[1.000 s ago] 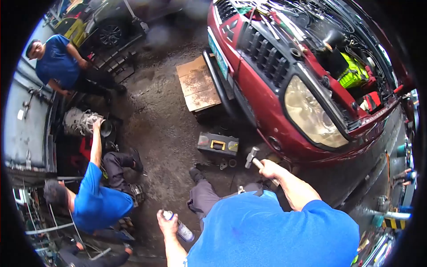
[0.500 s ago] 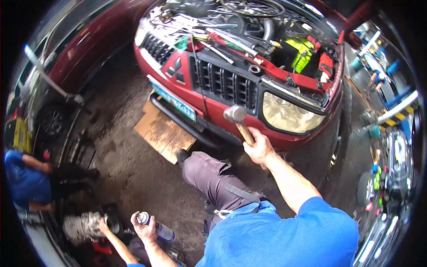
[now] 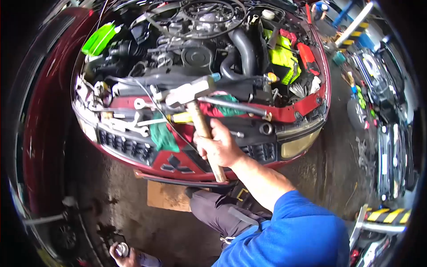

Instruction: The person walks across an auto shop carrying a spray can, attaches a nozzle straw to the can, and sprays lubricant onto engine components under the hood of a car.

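Note:
My right hand (image 3: 218,144) is closed around the wooden handle of a hammer (image 3: 200,120). Its metal head is raised over the front edge of a red car's (image 3: 129,158) open engine bay. Low at the left, my left hand (image 3: 123,257) grips a spray can (image 3: 149,260), partly cut off by the frame's lower edge. Behind the hammer, a green cloth (image 3: 164,135), several wrenches (image 3: 129,126) and a yellow-handled tool (image 3: 181,117) lie along the car's front panel.
The engine (image 3: 195,58) has a loose black belt (image 3: 213,33) over it. Bright yellow material (image 3: 284,60) lies at the bay's right. Cardboard (image 3: 167,196) rests on the floor under the bumper. A second red car (image 3: 53,111) stands at left; a yellow-and-black striped post (image 3: 356,33) at right.
My view has turned toward the engine bay. The hammer has gone from beside the grille to above the front panel. My left hand, still holding the spray can, now sits lower in view.

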Available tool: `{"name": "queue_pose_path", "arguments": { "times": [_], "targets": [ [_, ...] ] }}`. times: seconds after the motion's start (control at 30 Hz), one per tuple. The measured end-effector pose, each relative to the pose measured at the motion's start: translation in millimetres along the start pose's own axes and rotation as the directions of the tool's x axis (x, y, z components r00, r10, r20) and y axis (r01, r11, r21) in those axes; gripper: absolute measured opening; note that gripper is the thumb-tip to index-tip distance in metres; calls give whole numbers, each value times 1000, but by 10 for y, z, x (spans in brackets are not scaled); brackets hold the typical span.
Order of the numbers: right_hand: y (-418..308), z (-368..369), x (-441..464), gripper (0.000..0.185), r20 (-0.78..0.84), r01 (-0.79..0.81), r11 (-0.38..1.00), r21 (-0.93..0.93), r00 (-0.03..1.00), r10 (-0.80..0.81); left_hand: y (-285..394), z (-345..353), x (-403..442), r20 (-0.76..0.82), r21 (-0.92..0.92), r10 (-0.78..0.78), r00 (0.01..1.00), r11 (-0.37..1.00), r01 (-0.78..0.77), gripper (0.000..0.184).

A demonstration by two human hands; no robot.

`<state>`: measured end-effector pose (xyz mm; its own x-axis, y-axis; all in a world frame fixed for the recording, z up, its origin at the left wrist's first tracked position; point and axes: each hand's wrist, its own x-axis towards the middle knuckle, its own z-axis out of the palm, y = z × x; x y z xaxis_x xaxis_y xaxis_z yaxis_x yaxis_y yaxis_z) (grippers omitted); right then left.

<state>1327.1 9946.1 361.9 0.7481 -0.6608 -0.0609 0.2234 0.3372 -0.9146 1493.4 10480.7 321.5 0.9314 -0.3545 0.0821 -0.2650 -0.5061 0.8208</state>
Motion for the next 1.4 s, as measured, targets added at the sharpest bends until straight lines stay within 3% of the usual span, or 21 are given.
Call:
{"name": "queue_pose_path", "arguments": {
  "times": [0.03,0.07,0.1,0.17,0.2,0.3,0.47,0.53,0.6,0.7,0.8,0.87,0.9,0.93,1.0,1.03,1.07,1.13,1.23,1.27,1.4],
  "targets": [
    [-99,1,144,22,-75,0,1000,27,997,2,0,-54,103,52,-48,-13,999,999,16,50],
    [-215,-26,255,21,-154,-1,998,56,988,10,468,-127,224,23,86,-89,996,993,87,73],
    [-270,-124,377,18,-249,82,997,13,966,-76,749,-72,332,31,210,-99,995,974,90,65],
    [-522,-371,570,12,-354,206,978,29,917,-183,858,-23,487,134,-33,-238,962,969,244,64],
    [-642,-532,651,11,-454,201,980,8,873,-175,1010,-5,593,187,111,-321,928,946,305,64],
    [-1182,-910,855,8,-663,234,947,218,748,-33,906,15,786,305,31,-344,888,936,352,67],
    [-1618,-1936,1312,13,-530,346,790,506,847,-31,1220,115,1319,426,-12,-344,837,923,385,68],
    [-1673,-2221,1589,14,-632,419,747,516,775,2,1357,136,1553,440,-57,-386,811,889,455,65],
    [-1737,-2409,1782,13,-707,511,703,495,707,-17,1284,54,1837,470,130,-219,855,975,178,62],
    [-1863,-2517,1972,6,-765,466,773,431,642,40,1593,48,2228,460,136,-305,834,952,273,65],
    [-1955,-2456,2057,6,-798,470,769,432,597,83,1824,114,2671,540,304,-144,829,952,-32,67],
    [-1877,-2519,2186,9,-843,514,770,378,534,57,1999,418,2813,396,-117,-470,789,826,551,51],
    [-1858,-2550,2234,10,-853,496,784,373,517,79,1898,494,2959,304,14,-483,821,864,503,62],
    [-1831,-2577,2276,12,-861,475,799,369,499,101,1167,417,3466,366,-7,-644,671,719,695,53],
    [-1780,-2562,2322,19,-870,513,795,322,491,36,922,534,3727,571,-274,-441,692,693,667,48],
    [-1801,-2517,2347,20,-871,495,806,326,489,52,1138,688,3683,550,-193,-150,821,934,300,44],
    [-1824,-2464,2381,23,-871,478,815,328,487,65,1117,609,3865,661,-10,-312,682,906,424,62],
    [-1758,-2522,2452,22,-892,462,835,298,446,72,1805,820,3970,669,-71,-329,667,864,498,61],
    [-1687,-2520,2466,18,-885,359,897,259,459,73,1752,1035,4220,554,-381,-296,778,741,553,61],
    [-1600,-2531,2472,20,-925,319,922,221,369,94,1894,1105,4290,523,-422,-353,776,684,596,62],
    [-1477,-2346,2426,27,-954,155,980,123,290,73,2251,1300,4278,578,-290,157,801,957,21,67]
  ]
}}
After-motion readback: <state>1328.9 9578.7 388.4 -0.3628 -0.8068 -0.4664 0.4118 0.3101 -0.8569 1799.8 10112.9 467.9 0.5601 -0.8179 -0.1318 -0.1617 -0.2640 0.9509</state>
